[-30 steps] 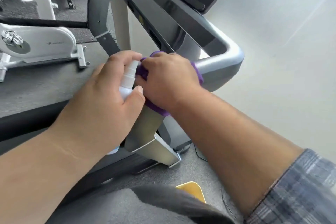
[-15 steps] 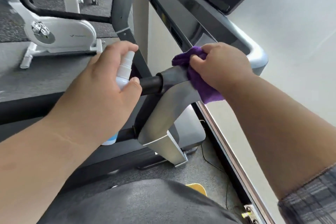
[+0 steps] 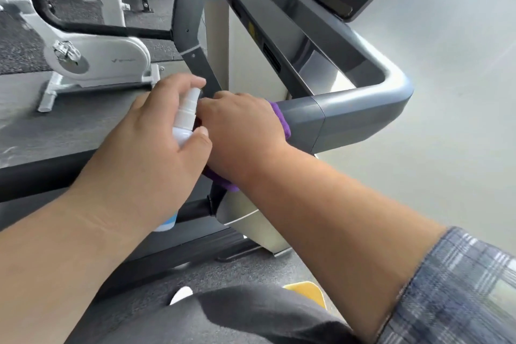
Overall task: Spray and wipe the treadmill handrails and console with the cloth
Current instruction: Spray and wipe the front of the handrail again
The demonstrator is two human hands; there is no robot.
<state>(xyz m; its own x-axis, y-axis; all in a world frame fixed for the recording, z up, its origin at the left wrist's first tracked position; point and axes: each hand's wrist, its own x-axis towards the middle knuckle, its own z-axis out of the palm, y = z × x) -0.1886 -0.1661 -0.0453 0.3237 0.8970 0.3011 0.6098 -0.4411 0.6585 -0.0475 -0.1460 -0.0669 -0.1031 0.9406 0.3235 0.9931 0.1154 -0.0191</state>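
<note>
The purple cloth [image 3: 282, 120] lies wrapped over the grey handrail [image 3: 351, 117] of the treadmill, pressed beneath the person's right hand [image 3: 240, 127]. Only its edges show: a strip at the knuckle side, towards the rail's bend, and a fold hanging out under the wrist. The right hand's fingers [image 3: 223, 98] curl down over cloth and rail together, gripping both; their tips are hidden behind the rail.

Just beside it, touching it, the left hand [image 3: 145, 165] holds a white spray bottle [image 3: 185, 117] upright. Its fingers are closed round the body, the thumb lies across the front, and the index finger arches over the top of the nozzle. The bottle's bluish base peeks out below the palm.

The dark console [image 3: 293, 33] runs up and away behind the hands, untouched by either. A white exercise bike [image 3: 92, 56] stands on the floor to the left. A plaid sleeve [image 3: 458, 288] covers the right forearm near the elbow.
</note>
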